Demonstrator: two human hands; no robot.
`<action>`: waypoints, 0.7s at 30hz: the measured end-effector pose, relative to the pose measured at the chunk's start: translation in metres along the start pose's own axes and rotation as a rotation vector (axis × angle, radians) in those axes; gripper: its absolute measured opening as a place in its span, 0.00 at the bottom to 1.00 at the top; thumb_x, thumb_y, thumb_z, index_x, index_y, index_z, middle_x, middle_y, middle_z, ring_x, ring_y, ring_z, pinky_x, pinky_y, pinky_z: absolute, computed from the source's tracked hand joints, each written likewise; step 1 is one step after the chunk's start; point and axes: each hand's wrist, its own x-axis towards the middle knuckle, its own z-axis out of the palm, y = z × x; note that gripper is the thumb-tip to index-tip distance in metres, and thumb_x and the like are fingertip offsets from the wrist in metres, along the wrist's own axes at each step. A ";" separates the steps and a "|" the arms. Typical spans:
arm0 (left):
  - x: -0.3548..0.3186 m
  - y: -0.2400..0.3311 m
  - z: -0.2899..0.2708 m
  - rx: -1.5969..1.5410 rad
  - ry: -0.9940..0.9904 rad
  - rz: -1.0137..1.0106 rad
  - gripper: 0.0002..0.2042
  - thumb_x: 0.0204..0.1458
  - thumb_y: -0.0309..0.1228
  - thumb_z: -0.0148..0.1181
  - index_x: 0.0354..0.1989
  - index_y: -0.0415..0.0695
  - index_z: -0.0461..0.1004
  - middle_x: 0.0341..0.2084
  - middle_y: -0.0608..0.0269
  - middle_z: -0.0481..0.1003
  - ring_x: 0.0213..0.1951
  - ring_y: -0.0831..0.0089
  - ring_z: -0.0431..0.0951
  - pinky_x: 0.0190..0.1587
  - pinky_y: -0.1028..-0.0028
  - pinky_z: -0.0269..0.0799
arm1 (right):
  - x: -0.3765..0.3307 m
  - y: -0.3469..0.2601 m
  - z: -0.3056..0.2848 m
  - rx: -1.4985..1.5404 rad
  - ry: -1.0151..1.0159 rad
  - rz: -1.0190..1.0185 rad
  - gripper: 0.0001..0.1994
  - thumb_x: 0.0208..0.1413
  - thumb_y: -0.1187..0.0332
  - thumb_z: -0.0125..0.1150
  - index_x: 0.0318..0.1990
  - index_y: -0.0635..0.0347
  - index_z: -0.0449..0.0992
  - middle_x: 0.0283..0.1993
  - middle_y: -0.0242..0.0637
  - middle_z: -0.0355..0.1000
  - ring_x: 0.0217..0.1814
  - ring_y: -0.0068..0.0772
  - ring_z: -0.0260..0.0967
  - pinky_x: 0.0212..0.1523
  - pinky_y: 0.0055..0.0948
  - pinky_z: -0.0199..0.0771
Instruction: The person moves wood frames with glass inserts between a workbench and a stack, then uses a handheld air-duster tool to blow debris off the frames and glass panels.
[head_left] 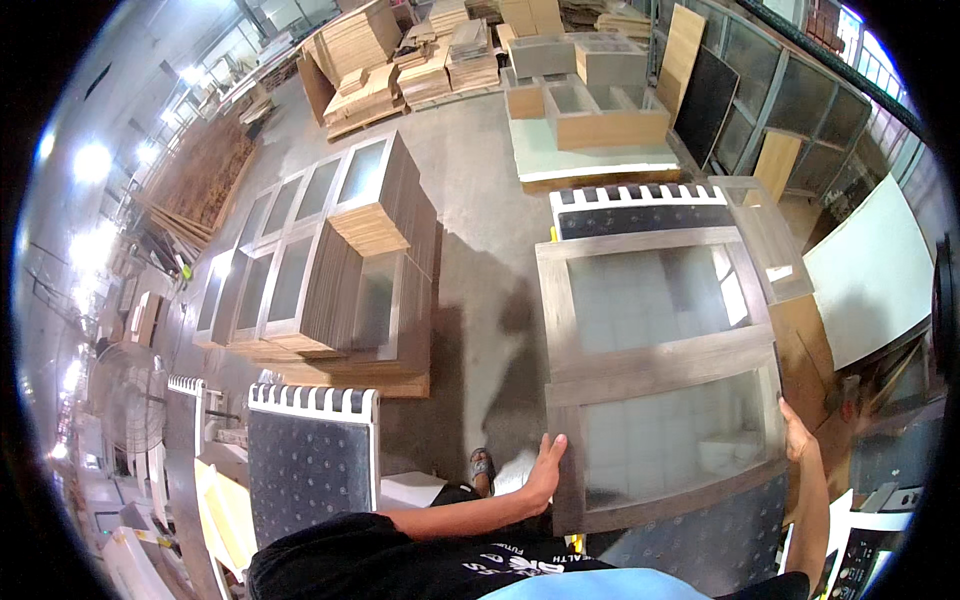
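Observation:
Two grey-brown wood-framed glass panels, which look like cabinet doors, lie end to end in front of me on a belt conveyor. My left hand is at the left edge of the near glass panel, its thumb pointing up and its other fingers partly hidden. On the opposite edge, my right hand grips the same panel, with most fingers out of sight at its side. The far glass panel meets the near one and reaches toward the conveyor's far end; neither hand touches it.
Stacks of similar framed panels stand on the floor to the left. Another dark belt conveyor is at the near left. More panel stacks rest on a pale-topped base ahead. A white board leans at the right.

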 end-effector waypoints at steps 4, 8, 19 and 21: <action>-0.003 0.025 -0.010 -0.075 -0.061 -0.113 0.55 0.60 0.71 0.45 0.79 0.37 0.34 0.78 0.53 0.46 0.77 0.61 0.49 0.78 0.63 0.41 | 0.030 0.004 -0.048 0.222 -0.343 -0.001 0.54 0.59 0.21 0.38 0.79 0.58 0.51 0.81 0.52 0.50 0.81 0.56 0.47 0.77 0.60 0.47; 0.015 0.020 -0.017 -0.292 0.111 -0.234 0.53 0.56 0.78 0.39 0.78 0.45 0.54 0.70 0.56 0.66 0.67 0.61 0.67 0.71 0.61 0.57 | 0.044 -0.003 -0.012 0.124 -0.026 -0.105 0.52 0.60 0.21 0.37 0.78 0.54 0.55 0.79 0.47 0.54 0.78 0.56 0.54 0.74 0.60 0.55; 0.041 -0.014 -0.048 0.054 0.158 0.170 0.46 0.63 0.72 0.33 0.78 0.48 0.53 0.74 0.54 0.58 0.70 0.63 0.61 0.72 0.62 0.53 | 0.041 0.026 0.172 0.318 0.045 -0.073 0.49 0.62 0.23 0.37 0.78 0.53 0.55 0.77 0.44 0.59 0.75 0.49 0.58 0.72 0.53 0.60; 0.037 -0.015 -0.073 -0.021 0.094 0.118 0.45 0.63 0.72 0.34 0.78 0.48 0.55 0.74 0.53 0.59 0.70 0.63 0.62 0.72 0.62 0.54 | 0.040 0.040 0.192 0.312 0.054 -0.049 0.49 0.62 0.23 0.37 0.78 0.53 0.55 0.77 0.44 0.59 0.75 0.49 0.59 0.72 0.53 0.60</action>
